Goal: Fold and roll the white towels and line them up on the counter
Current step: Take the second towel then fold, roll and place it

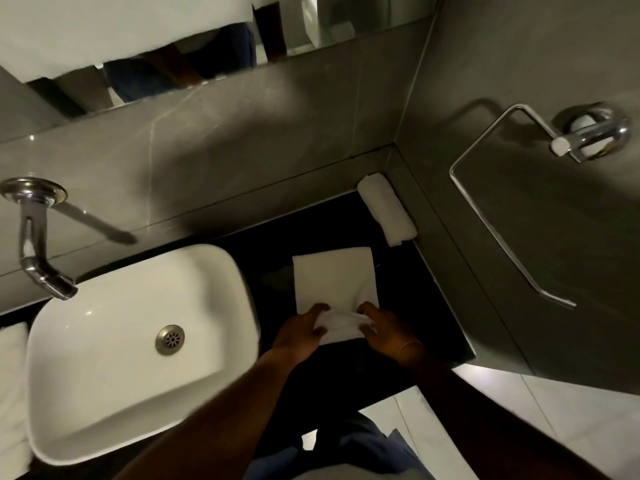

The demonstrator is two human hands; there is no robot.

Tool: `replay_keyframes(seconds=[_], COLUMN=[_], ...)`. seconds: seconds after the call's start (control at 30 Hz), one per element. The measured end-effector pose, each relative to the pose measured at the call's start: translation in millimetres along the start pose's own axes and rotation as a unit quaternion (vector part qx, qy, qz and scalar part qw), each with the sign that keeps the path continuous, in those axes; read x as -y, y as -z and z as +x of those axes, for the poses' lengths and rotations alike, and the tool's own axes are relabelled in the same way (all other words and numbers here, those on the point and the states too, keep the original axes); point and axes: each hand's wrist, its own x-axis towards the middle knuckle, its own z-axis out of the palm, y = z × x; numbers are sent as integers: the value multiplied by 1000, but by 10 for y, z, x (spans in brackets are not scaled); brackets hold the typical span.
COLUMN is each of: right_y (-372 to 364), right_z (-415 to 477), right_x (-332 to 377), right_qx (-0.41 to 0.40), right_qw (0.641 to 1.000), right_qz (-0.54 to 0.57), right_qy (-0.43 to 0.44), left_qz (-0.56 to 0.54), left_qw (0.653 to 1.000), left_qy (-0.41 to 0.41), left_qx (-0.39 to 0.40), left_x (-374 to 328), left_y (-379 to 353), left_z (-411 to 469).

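Both forearms reach forward, left hand [300, 332] and right hand [388, 329] gripping the folded towel's [334, 282] rolled near edge.

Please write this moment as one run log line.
step: rolling folded towel | left hand: on roll | right hand: on roll | done: one rolled towel in counter corner

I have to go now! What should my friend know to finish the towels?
Left hand and right hand: both gripping the near end of the folded towel, first turn of the roll just started.
Folded towel lies flat on the black counter, right of the sink.
Done: one rolled towel sits in the far right corner by the wall.
Left: finish rolling this one, then line it up beside the first.
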Motion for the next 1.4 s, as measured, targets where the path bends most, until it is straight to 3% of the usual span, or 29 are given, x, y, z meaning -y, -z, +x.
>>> replay_keyframes(seconds=[0.17, 0.27, 0.4, 0.47, 0.63, 0.8, 1.0, 1.2, 1.4], right_y=[-100, -165, -239, -258, -264, -304, -188, -125, -116], right_z=[106, 128, 105, 83, 90, 80, -39, 49, 151], right_x=[-43, -57, -25, -33, -9, -220, -441, -367, -250], right_qx=[-30, -70, -120, -150, -235, -146, -1, -82, -82], right_qw=[999, 996, 991, 988, 947, 931, 929, 928, 945], right_qz=[-4, -41, -39, -24, -215, -288, -319, -243, -190], right_qy=[-32, -39, -36, -23, 38, 172, 190, 271, 255], left_qz=[95, 156, 254, 277, 359, 348, 330, 210, 181], left_qw=[995, 986, 936, 907, 912, 919, 919, 957, 957], left_qy=[-6, -48, -195, -281, -195, -180, -199, -182, -184], left_qx=[27, -32, -147, -151, -36, -48, -83, -80, -134], left_x=[-7, -9, 13, 59, 259, 175, 119, 269, 218], left_y=[24, -15, -193, -336, -436, -373, -293, -294, -219], left_z=[173, 210, 94, 12, -26, -40, 81, 253, 212])
